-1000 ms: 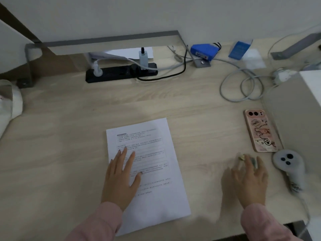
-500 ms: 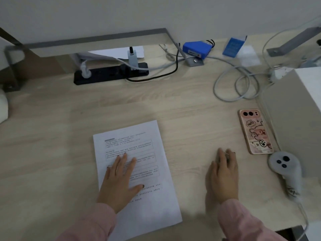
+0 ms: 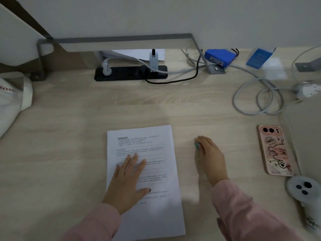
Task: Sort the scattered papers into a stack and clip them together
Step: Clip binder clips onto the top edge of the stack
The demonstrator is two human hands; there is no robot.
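Far left of the left hand, a white cloth item (image 3: 12, 94) lies at the table (image 3: 60, 136) edge. The left hand (image 3: 128, 180) lies flat, fingers spread wide, palm down on the stack of papers (image 3: 151, 171); it grips nothing. The stack lies squared on the table, printed side up, between the two hands and mostly under and just right of the left hand. Beyond the left hand, near the wall, sits a black power strip (image 3: 130, 73) with plugs in it. The right hand (image 3: 210, 159) rests on the table just right of the stack, apart from its edge, fingers curled over a small teal object (image 3: 197, 146) at the fingertips; blur prevents telling what that object is. Beyond the right hand lie a blue box (image 3: 218, 57) and coiled grey cables (image 3: 257, 100). Right of the right hand lies a pink phone (image 3: 274, 150), back up. Nearest the right edge sits a white controller (image 3: 302, 190).
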